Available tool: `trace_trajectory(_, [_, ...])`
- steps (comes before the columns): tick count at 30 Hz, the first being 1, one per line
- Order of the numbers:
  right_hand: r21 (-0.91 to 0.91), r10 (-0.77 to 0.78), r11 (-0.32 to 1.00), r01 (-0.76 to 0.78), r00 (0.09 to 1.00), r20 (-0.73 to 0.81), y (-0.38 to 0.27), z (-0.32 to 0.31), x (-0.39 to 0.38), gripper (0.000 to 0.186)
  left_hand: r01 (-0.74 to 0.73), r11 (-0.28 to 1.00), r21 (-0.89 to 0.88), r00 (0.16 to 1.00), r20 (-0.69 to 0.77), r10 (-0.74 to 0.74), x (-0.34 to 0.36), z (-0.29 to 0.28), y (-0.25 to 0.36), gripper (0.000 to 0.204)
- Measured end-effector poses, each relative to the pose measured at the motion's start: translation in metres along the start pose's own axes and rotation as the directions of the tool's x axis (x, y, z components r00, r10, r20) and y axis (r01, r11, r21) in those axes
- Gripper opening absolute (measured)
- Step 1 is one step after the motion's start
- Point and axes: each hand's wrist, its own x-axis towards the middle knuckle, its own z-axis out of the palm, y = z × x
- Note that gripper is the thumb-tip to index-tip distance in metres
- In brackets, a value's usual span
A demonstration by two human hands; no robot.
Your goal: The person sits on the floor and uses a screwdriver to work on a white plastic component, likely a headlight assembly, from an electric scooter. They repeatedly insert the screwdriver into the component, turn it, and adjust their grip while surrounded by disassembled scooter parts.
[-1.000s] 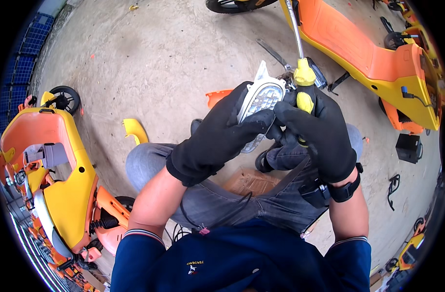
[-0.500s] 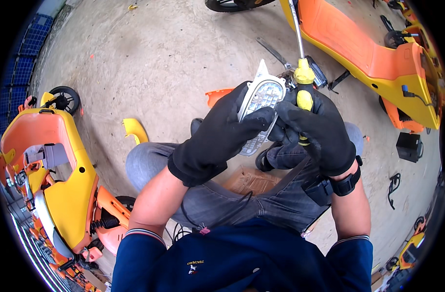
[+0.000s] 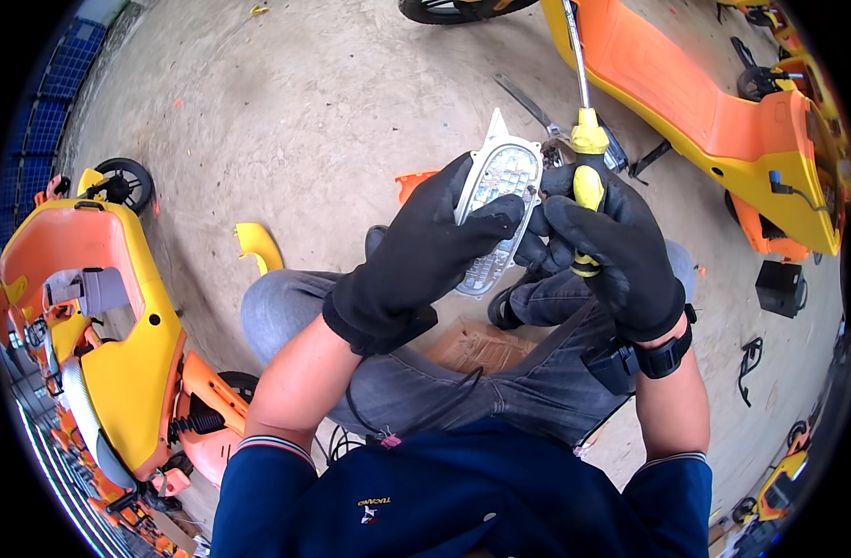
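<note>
My left hand (image 3: 416, 232) in a black glove grips an oblong lamp unit (image 3: 500, 177) with a clear faceted lens and a pale pointed tab, thumb across its front. Beside it, my gloved right hand (image 3: 616, 251) is closed on a yellow-and-black screwdriver (image 3: 589, 135), its long metal shaft pointing up; the fingertips reach the lamp's right edge, where the contact is hard to make out. Behind my hands, a metal tool (image 3: 528, 98) lies on the concrete floor beside a dark object, partly hidden.
Orange-and-yellow scooter bodies flank me at left (image 3: 128, 381) and upper right (image 3: 677, 112). A yellow curved panel (image 3: 258, 242), an orange piece (image 3: 413, 183), a black box (image 3: 779, 284) and a black bracket (image 3: 749, 367) lie around me. Cardboard (image 3: 477, 344) is between my legs; blue grid panels (image 3: 53, 84) line the left.
The screwdriver has shifted a little to the right with my right hand. The lamp in my left hand has moved slightly up and left, and its top is a little more upright.
</note>
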Motion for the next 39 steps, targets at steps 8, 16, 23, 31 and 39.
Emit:
trace_trajectory(8, [-0.313, -0.101, 0.949, 0.041, 0.979, -0.177, -0.008, -0.004, -0.016, 0.041, -0.078, 0.997, -0.019, 0.997, -0.015, 0.078, 0.002, -0.007, 0.002, 0.039])
trace_trajectory(16, [-0.686, -0.388, 0.726, 0.039, 0.847, -0.363, -0.035, -0.008, -0.065, 0.052, -0.187, 0.981, -0.05, 0.981, -0.067, 0.184, 0.004, -0.022, 0.006, 0.035])
trace_trajectory(23, [-0.923, -0.601, 0.38, 0.064, 0.775, -0.194, -0.033, -0.021, -0.103, 0.049, -0.245, 0.969, 0.031, 0.961, -0.127, 0.247, 0.0, -0.028, 0.015, 0.033])
trace_trajectory(31, [-0.96, -0.6, 0.189, 0.206, 0.799, 0.053, -0.031, -0.011, -0.095, 0.043, -0.311, 0.948, 0.073, 0.94, -0.12, 0.318, 0.001, -0.029, 0.008, 0.034])
trace_trajectory(39, [-0.968, -0.587, 0.179, 0.177, 0.809, 0.039, -0.029, -0.009, -0.093, 0.041, -0.316, 0.94, 0.129, 0.936, -0.122, 0.331, 0.001, -0.026, 0.006, 0.034])
